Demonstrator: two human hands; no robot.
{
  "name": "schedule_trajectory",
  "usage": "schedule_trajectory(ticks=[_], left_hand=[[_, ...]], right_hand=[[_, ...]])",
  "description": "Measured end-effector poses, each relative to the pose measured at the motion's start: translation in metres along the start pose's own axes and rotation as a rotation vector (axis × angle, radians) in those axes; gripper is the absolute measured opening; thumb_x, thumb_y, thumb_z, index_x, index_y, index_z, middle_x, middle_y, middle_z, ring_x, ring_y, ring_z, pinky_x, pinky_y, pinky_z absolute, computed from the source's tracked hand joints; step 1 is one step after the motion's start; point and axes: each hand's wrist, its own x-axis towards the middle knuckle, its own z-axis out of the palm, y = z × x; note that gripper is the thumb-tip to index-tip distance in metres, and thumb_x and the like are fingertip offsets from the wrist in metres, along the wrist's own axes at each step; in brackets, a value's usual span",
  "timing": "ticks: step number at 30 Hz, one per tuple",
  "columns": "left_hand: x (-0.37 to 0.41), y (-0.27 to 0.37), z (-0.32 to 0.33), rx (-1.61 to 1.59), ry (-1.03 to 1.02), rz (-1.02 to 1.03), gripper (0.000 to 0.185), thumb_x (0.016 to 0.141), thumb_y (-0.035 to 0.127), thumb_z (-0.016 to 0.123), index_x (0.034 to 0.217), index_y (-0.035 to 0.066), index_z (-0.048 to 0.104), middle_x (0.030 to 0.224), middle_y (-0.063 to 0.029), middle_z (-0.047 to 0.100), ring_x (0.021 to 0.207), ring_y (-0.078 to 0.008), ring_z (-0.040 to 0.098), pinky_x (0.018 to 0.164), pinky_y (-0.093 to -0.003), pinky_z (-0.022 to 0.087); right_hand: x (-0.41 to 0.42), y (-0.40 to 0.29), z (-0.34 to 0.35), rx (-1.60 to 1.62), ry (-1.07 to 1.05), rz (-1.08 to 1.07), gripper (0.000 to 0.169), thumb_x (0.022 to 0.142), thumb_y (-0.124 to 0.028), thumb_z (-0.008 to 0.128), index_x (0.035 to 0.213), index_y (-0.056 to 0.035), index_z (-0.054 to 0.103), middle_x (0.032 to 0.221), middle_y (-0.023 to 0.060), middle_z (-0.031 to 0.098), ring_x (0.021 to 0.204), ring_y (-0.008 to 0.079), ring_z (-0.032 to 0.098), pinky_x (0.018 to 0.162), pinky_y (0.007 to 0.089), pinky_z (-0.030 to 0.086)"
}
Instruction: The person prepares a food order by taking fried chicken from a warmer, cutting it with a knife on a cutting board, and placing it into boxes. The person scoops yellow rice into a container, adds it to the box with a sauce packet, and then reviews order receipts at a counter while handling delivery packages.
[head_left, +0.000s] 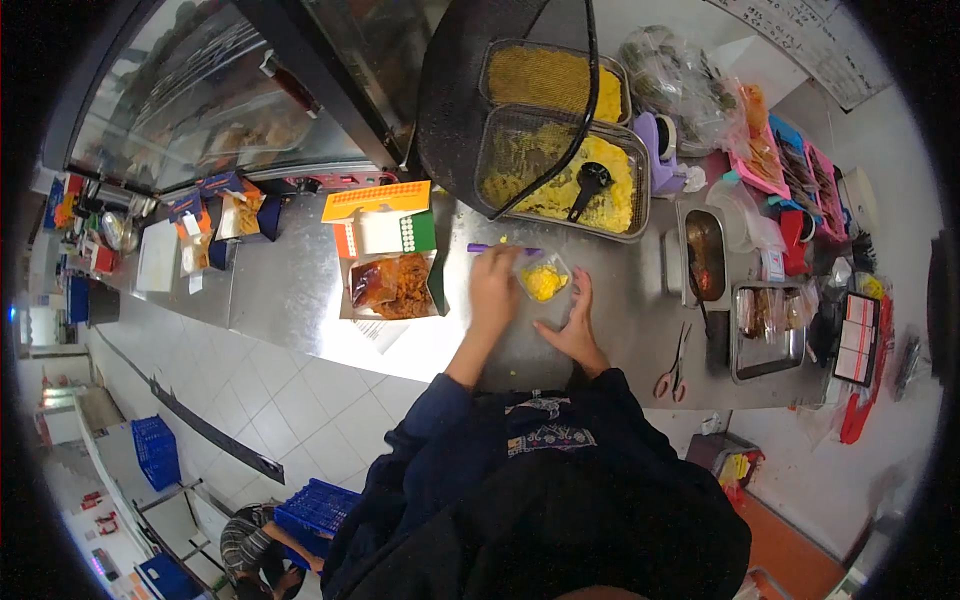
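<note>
A small clear plastic tub or wrapper (529, 288) with crumbly yellow food (545, 282) in it stands on the steel counter before me. My left hand (493, 289) is at its left side, fingers bent near its edge; whether they grip it is hidden. A purple pen-like stick (478, 247) lies by those fingertips. On the tub's right, my right hand (576, 322) has thumb and fingers spread around the near corner, with nothing held. Left of my hands sits an open cardboard food box (381, 221) holding fried chicken (412, 281) and a brown sauce packet (375, 283).
Behind my hands stand wire-mesh baskets (641, 202) of yellow food, one with a black scoop (591, 187). Scissors (675, 367) and steel trays (772, 367) lie right. A glass display cabinet (217, 90) is back left. Another person (251, 544) bends by a blue crate (319, 506) below.
</note>
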Motion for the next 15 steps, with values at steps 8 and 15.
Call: schedule_trajectory(ticks=[8, 15], left_hand=[[-0.021, 0.047, 0.061, 0.168, -0.151, 0.145, 0.04, 0.073, 0.009, 0.054, 0.111, 0.001, 0.049, 0.119, -0.0182, 0.044, 0.107, -0.0346, 0.041, 0.085, -0.0445, 0.036], [0.015, 0.038, 0.04, 0.088, -0.11, 0.109, 0.037, 0.078, 0.016, 0.051, 0.112, 0.003, 0.049, 0.112, -0.017, 0.049, 0.102, -0.0347, 0.046, 0.084, -0.0421, 0.037]], right_hand=[[0.001, 0.024, 0.009, 0.13, 0.006, 0.092, 0.109, 0.058, -0.013, 0.078, 0.132, -0.0011, -0.002, 0.126, 0.024, 0.034, 0.117, 0.0353, 0.037, 0.099, 0.0405, 0.027], [0.004, 0.009, 0.012, 0.157, 0.084, 0.128, 0.099, 0.058, -0.016, 0.077, 0.132, -0.0033, 0.013, 0.124, 0.0223, 0.038, 0.117, 0.0362, 0.036, 0.096, 0.0423, 0.029]])
